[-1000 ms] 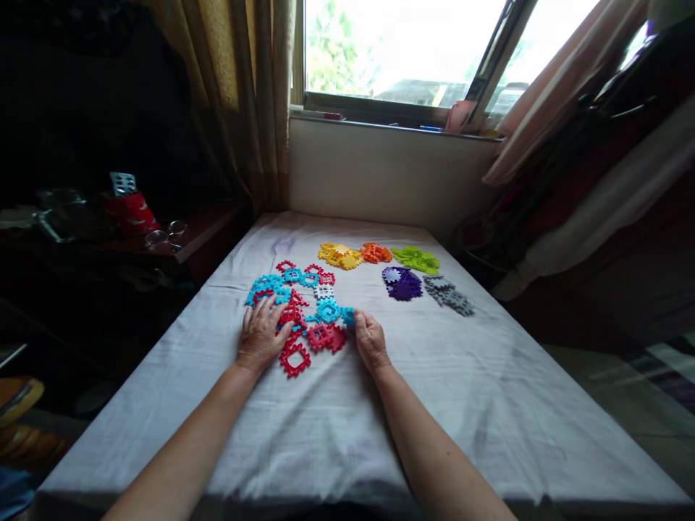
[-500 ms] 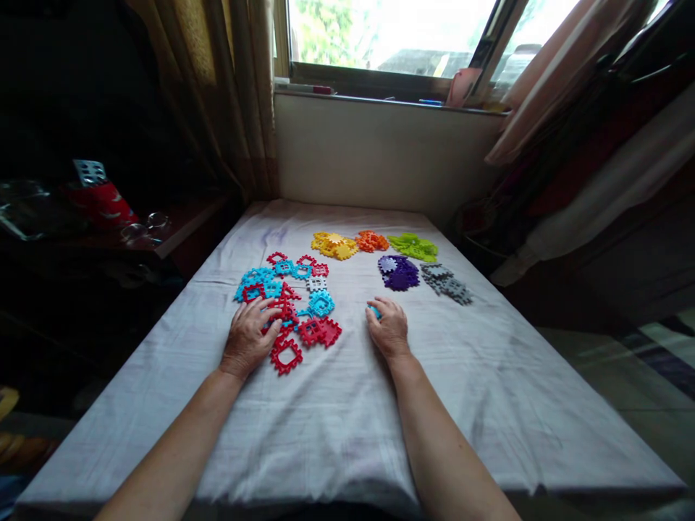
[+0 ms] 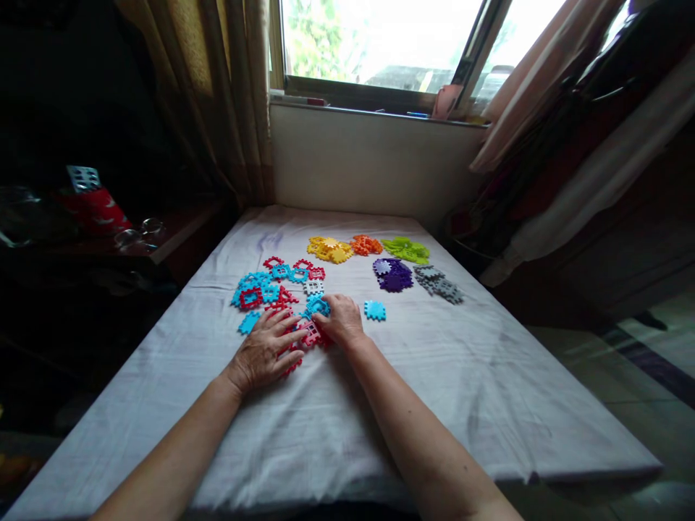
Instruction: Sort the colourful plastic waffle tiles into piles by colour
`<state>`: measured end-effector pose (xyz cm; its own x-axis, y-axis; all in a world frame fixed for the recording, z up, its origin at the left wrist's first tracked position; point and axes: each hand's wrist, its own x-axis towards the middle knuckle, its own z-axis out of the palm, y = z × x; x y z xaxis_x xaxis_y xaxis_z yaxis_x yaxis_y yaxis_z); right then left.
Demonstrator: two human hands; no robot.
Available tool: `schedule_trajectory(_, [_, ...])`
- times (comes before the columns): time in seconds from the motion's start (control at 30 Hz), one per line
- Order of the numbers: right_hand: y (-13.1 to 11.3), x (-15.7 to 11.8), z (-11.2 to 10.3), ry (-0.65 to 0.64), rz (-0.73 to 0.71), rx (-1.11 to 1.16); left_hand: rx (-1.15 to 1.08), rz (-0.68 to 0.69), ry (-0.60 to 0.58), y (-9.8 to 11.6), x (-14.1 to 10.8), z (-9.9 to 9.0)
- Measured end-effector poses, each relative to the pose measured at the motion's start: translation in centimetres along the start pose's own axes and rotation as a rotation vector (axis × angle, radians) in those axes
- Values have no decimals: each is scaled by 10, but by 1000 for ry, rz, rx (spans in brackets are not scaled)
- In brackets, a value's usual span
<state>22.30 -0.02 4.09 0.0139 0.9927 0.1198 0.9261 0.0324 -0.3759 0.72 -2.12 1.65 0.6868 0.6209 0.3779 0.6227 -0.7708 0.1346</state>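
Note:
My left hand point(image 3: 266, 352) lies with its fingers spread over red pieces point(image 3: 310, 333) at the near side of a mixed pile. My right hand point(image 3: 342, 318) is at the pile's right edge, its fingertips closed at a blue piece point(image 3: 318, 305); what lies under them is partly hidden. A single blue square piece point(image 3: 374, 310) rests flat to the right of my right hand. Left in the pile are more blue pieces point(image 3: 256, 282) and a red frame piece point(image 3: 250, 298). One white windowed piece point(image 3: 313, 287) sits at its right side.
Farther back are sorted heaps: yellow point(image 3: 330, 250), orange point(image 3: 366, 244), green point(image 3: 406, 250), purple point(image 3: 395, 275) and grey point(image 3: 439, 284). They lie on a white cloth-covered table point(image 3: 467, 405). Beyond it is a window; a side shelf at left holds a red container point(image 3: 98, 211) and glasses.
My right hand has let go of the blue square piece and moved left to the pile. My left hand has shifted slightly right with fingers spread. A blue piece now shows at the pile's left.

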Motion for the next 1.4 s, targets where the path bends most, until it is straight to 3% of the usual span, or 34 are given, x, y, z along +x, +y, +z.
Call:
schedule_trajectory(0.1, [6, -1, 6, 63, -37, 30, -22, -3, -7, 0, 0, 0])
schedule_trajectory(0.23, [37, -1, 7, 282, -55, 130, -30, -41, 38, 2, 0, -4])
schedule_trajectory(0.33, [73, -1, 3, 417, 45, 123, -22, -68, 77, 4, 0, -7])
schedule_trajectory(0.5, [110, -6, 4, 442, 192, 73, 26, -146, 129, 1, -2, -12])
schedule_trajectory(0.63, [98, -9, 0, 472, 209, 73, 106, -257, 179, -6, -8, -18])
schedule_trajectory(0.73, [67, -12, -5, 441, 76, 78, 148, -345, 227, -14, -13, -20])
schedule_trajectory(0.9, [0, -20, 2, 123, -348, 49, 127, -405, 261, -23, -17, -20])
schedule_trajectory(1.03, [-27, -25, 8, -25, -391, -80, 7, -275, 152, -18, -18, -15])
schedule_trajectory(1.13, [-24, -23, 9, -6, -407, -101, -21, -183, 16, -15, -22, -8])
schedule_trajectory(1.23, [-6, -16, 7, 121, -335, -3, 5, -200, -30, -15, -26, -1])
schedule_trajectory(1.3, [14, -10, 4, 260, -211, 114, 9, -212, -33, -16, -27, 1])
schedule_trajectory(1.4, [57, -3, -6, 462, 86, 325, 11, -224, -12, -17, -26, -1])
